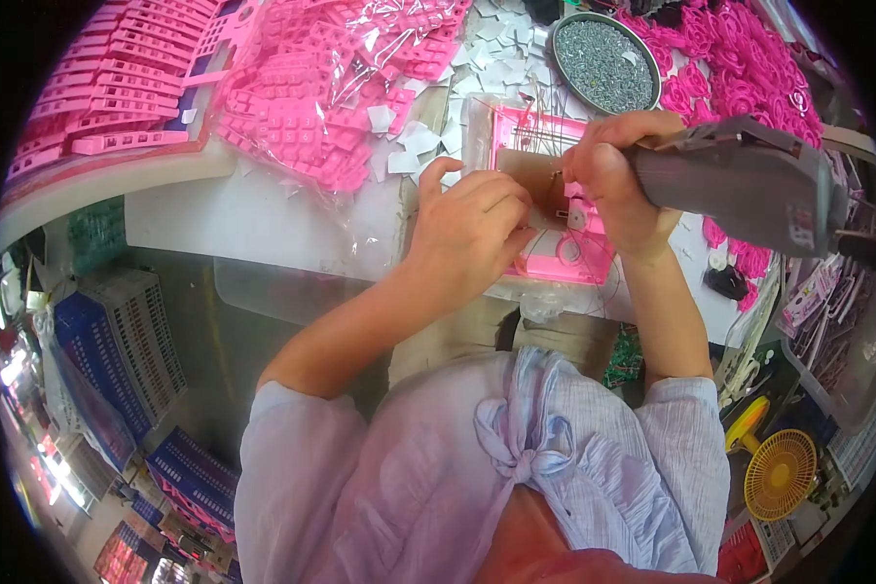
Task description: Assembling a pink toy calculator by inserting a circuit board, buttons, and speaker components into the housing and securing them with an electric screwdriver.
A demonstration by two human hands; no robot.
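On the worktable in front of me sits a pink plastic casing (566,265) with thin red wires and a brown panel (532,178) inside. My right hand (625,190) is closed round the front of a dark grey electric screwdriver (735,180), which lies almost level and points left over the casing. Its tip is partly hidden by my fingers. My left hand (472,219) is at the casing's left side, fingers bent and thumb near the fingertips. Whatever they pinch, if anything, is too small or hidden. A white-and-pink part (582,216) shows between both hands.
A round tray of small metal screws (605,66) stands behind the casing. White paper pieces (496,44) are strewn beside it. Bagged pink keypads (311,88) and stacked pink frames (131,83) are at left, pink coils (725,54) at far right. A yellow fan (781,474) stands lower right.
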